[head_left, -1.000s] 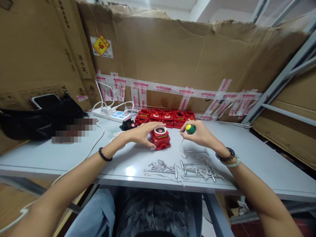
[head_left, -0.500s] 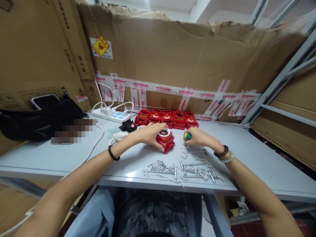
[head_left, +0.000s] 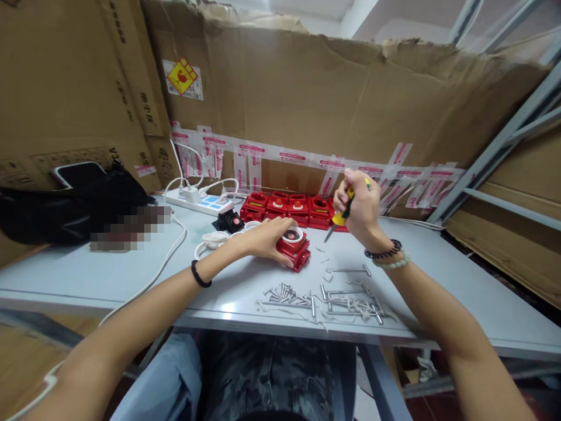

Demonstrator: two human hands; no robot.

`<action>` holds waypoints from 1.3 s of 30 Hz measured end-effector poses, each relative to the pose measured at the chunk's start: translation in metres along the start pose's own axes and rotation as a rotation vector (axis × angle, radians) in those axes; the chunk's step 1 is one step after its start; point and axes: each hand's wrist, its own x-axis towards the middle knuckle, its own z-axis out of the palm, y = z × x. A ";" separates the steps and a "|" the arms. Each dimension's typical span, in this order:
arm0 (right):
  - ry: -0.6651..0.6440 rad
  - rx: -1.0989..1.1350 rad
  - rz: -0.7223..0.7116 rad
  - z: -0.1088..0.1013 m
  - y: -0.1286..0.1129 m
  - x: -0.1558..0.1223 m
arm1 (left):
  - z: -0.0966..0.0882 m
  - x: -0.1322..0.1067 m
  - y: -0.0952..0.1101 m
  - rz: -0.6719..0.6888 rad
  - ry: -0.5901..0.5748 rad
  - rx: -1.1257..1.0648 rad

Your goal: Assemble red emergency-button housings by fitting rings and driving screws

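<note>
My left hand (head_left: 270,240) is closed around the left side of a red housing (head_left: 298,252) that has a white ring (head_left: 292,234) on top, standing on the table. Raised to the right of it, my right hand (head_left: 360,202) grips a yellow-and-green screwdriver (head_left: 340,217). Its dark tip points down and to the left, above the table and apart from the housing. In front of the hands lie a pile of screws (head_left: 283,293) and several T-shaped metal rods (head_left: 350,301) with white cords tangled about them.
A row of red housings (head_left: 280,206) stands at the back against cardboard (head_left: 307,105). Left of them are a white power strip (head_left: 205,202), a black part (head_left: 228,222) and white rings (head_left: 214,239). A black bag (head_left: 74,204) lies far left. A white cable (head_left: 162,266) crosses the table.
My right hand has risen from the tabletop with the screwdriver, whose shaft now shows in full. My left hand keeps its hold on the red housing.
</note>
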 end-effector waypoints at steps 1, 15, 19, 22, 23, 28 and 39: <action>0.025 0.072 -0.003 0.006 0.004 0.003 | -0.001 0.000 0.001 -0.003 -0.002 0.002; 0.110 0.130 0.031 0.022 0.040 0.002 | -0.002 0.001 0.002 -0.003 -0.015 0.023; -0.013 0.054 0.001 0.026 0.037 -0.003 | -0.002 0.001 0.003 0.007 -0.015 0.029; -0.155 -0.058 -0.062 0.024 0.032 -0.005 | -0.002 0.001 0.004 -0.003 -0.013 0.017; -0.202 -0.100 -0.087 0.022 0.030 -0.005 | -0.002 0.001 0.004 -0.008 -0.013 0.016; -0.343 -0.282 -0.150 0.010 0.020 -0.006 | -0.001 0.001 0.003 -0.016 -0.009 0.016; -0.190 -1.295 -0.374 0.015 -0.005 0.003 | 0.001 0.001 0.000 0.002 0.007 0.016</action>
